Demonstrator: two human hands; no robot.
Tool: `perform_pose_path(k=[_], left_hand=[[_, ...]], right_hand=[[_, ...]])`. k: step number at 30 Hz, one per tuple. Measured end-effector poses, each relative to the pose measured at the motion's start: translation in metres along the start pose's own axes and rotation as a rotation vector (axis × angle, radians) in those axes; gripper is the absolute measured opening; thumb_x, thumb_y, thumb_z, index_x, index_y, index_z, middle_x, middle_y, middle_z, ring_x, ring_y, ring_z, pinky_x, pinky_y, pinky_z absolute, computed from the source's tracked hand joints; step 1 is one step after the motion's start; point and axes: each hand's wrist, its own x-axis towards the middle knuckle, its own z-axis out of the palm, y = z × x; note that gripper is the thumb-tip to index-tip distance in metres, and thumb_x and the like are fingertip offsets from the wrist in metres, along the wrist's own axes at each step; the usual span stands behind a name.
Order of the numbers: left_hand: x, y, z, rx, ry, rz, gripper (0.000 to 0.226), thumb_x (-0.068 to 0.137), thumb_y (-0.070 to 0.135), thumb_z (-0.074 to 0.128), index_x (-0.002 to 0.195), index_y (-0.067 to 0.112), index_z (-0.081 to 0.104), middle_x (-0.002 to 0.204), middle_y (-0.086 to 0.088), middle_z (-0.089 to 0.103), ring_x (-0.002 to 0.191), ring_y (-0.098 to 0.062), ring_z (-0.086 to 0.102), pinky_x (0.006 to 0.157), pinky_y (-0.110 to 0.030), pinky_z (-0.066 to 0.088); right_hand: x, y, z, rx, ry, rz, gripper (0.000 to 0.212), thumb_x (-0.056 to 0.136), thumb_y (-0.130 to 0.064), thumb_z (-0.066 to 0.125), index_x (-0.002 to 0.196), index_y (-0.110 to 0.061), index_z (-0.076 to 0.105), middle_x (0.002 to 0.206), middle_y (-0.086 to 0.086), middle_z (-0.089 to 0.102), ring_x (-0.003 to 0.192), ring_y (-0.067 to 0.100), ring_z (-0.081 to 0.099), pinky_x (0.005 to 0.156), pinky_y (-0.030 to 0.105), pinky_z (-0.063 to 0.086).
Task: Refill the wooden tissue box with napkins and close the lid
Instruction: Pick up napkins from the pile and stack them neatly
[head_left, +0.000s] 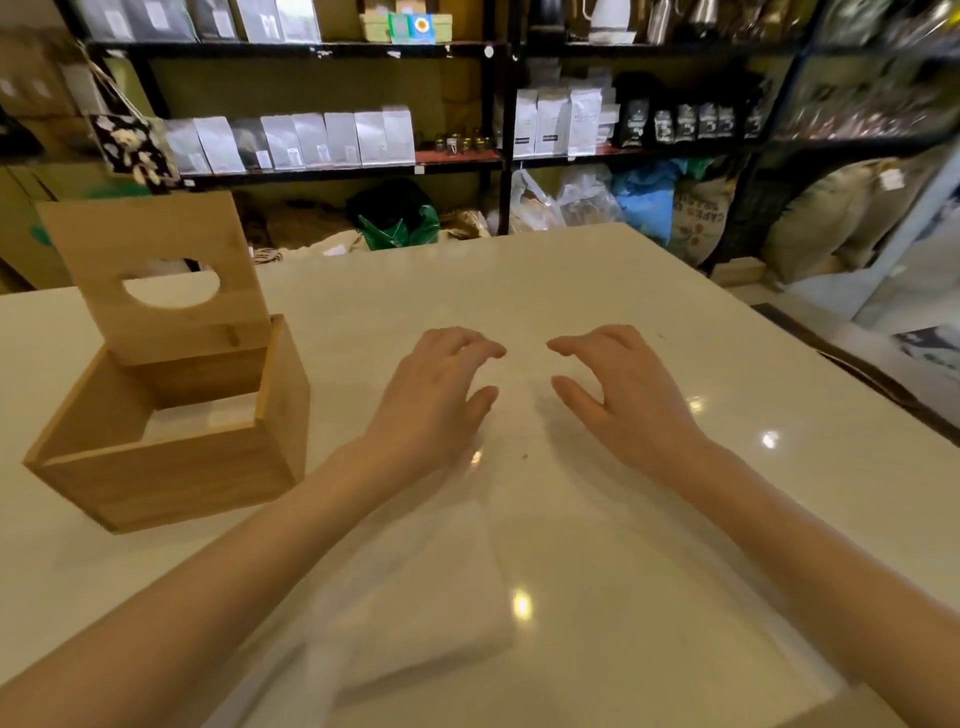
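The wooden tissue box (171, 467) stands at the left of the white table, its lid (156, 265) raised upright with an oval slot in it. White napkins (208, 415) show at the bottom inside the box. A clear plastic pack of white napkins (415, 603) lies near the front of the table, between my forearms. My left hand (431, 395) and my right hand (623, 395) hover over the table beyond the pack, fingers apart and curled, holding nothing. The two hands are a little apart from each other.
The white table (623, 291) ends at the right and far sides. Black shelves (332, 171) with coffee bags stand behind it. Sacks and plastic bags (571, 202) lie on the floor under the shelves.
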Motion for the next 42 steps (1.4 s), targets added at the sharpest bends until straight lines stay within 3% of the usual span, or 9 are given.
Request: perform_pose_path(k=[5, 9, 19, 25, 30, 34, 38, 39, 42], left_hand=[[0.021, -0.014, 0.024, 0.191, -0.12, -0.118, 0.046, 0.095, 0.031, 0.035, 0.139, 0.019, 0.031, 0.152, 0.001, 0.025, 0.141, -0.019, 0.01, 0.109, -0.037, 0.019], [0.024, -0.025, 0.03, 0.256, -0.165, -0.123, 0.042, 0.095, 0.034, 0.033, 0.133, 0.017, 0.04, 0.153, 0.0, 0.023, 0.142, -0.02, 0.007, 0.11, -0.038, 0.015], [0.031, -0.023, 0.027, 0.099, -0.078, -0.158, 0.024, 0.089, 0.026, 0.05, 0.106, 0.012, 0.058, 0.128, -0.001, 0.053, 0.135, -0.019, 0.025, 0.1, -0.036, 0.028], [0.029, -0.018, 0.021, 0.031, -0.055, -0.153, 0.015, 0.086, 0.019, 0.054, 0.097, 0.01, 0.059, 0.108, -0.007, 0.063, 0.109, -0.026, 0.048, 0.089, -0.037, 0.037], [0.013, -0.014, 0.005, -0.125, 0.095, -0.092, 0.003, 0.083, 0.011, 0.056, 0.084, 0.012, 0.059, 0.086, -0.006, 0.067, 0.084, -0.03, 0.06, 0.075, -0.041, 0.047], [-0.005, -0.015, -0.017, -0.162, 0.153, -0.01, 0.002, 0.082, 0.009, 0.061, 0.083, 0.01, 0.062, 0.076, 0.0, 0.066, 0.072, -0.017, 0.061, 0.062, -0.026, 0.045], [-0.034, -0.009, -0.046, -0.241, 0.154, -0.054, 0.004, 0.081, 0.017, 0.063, 0.08, 0.021, 0.064, 0.074, 0.015, 0.066, 0.088, 0.007, 0.055, 0.067, -0.013, 0.043], [-0.043, -0.007, -0.055, -0.269, 0.131, -0.078, 0.005, 0.081, 0.021, 0.063, 0.079, 0.025, 0.064, 0.074, 0.013, 0.067, 0.088, 0.008, 0.055, 0.066, -0.013, 0.044], [-0.067, 0.001, -0.081, -0.434, 0.047, -0.154, 0.009, 0.075, 0.033, 0.057, 0.079, 0.031, 0.065, 0.088, 0.022, 0.066, 0.071, 0.009, 0.06, 0.053, -0.005, 0.043]], right_hand=[[0.011, 0.019, 0.014, -0.23, -0.165, 0.017, 0.057, 0.086, -0.04, 0.023, 0.137, -0.02, 0.037, 0.142, 0.0, 0.044, 0.135, 0.023, 0.025, 0.107, 0.037, 0.023], [0.015, 0.03, 0.024, -0.273, -0.235, 0.009, 0.064, 0.084, -0.045, 0.012, 0.138, -0.02, 0.035, 0.148, 0.001, 0.036, 0.139, 0.023, 0.018, 0.108, 0.035, 0.016], [0.02, 0.026, 0.021, -0.106, -0.223, 0.056, 0.027, 0.092, -0.022, 0.041, 0.114, -0.014, 0.054, 0.127, -0.003, 0.053, 0.131, 0.02, 0.024, 0.101, 0.028, 0.017], [0.024, 0.02, 0.014, -0.045, -0.214, 0.08, 0.021, 0.087, -0.018, 0.047, 0.104, -0.013, 0.056, 0.118, -0.002, 0.057, 0.125, 0.018, 0.03, 0.094, 0.026, 0.021], [0.022, 0.007, -0.005, 0.037, -0.16, 0.08, 0.016, 0.086, -0.018, 0.052, 0.1, -0.016, 0.06, 0.096, -0.001, 0.059, 0.087, 0.015, 0.046, 0.083, 0.026, 0.032], [0.018, -0.007, -0.018, 0.127, -0.113, 0.03, 0.013, 0.086, -0.021, 0.057, 0.097, -0.022, 0.063, 0.091, 0.0, 0.068, 0.078, 0.013, 0.055, 0.074, 0.025, 0.038], [-0.002, -0.033, -0.033, 0.396, -0.102, -0.004, 0.007, 0.087, -0.026, 0.058, 0.083, -0.026, 0.064, 0.082, -0.006, 0.066, 0.079, 0.013, 0.059, 0.06, 0.016, 0.041], [-0.008, -0.041, -0.035, 0.459, -0.114, -0.01, 0.009, 0.087, -0.026, 0.058, 0.083, -0.024, 0.065, 0.081, -0.005, 0.066, 0.079, 0.015, 0.059, 0.058, 0.019, 0.044], [-0.021, -0.061, -0.039, 0.601, -0.132, 0.004, 0.01, 0.086, -0.025, 0.06, 0.081, -0.024, 0.069, 0.082, -0.003, 0.068, 0.076, 0.025, 0.061, 0.07, 0.051, 0.048]])
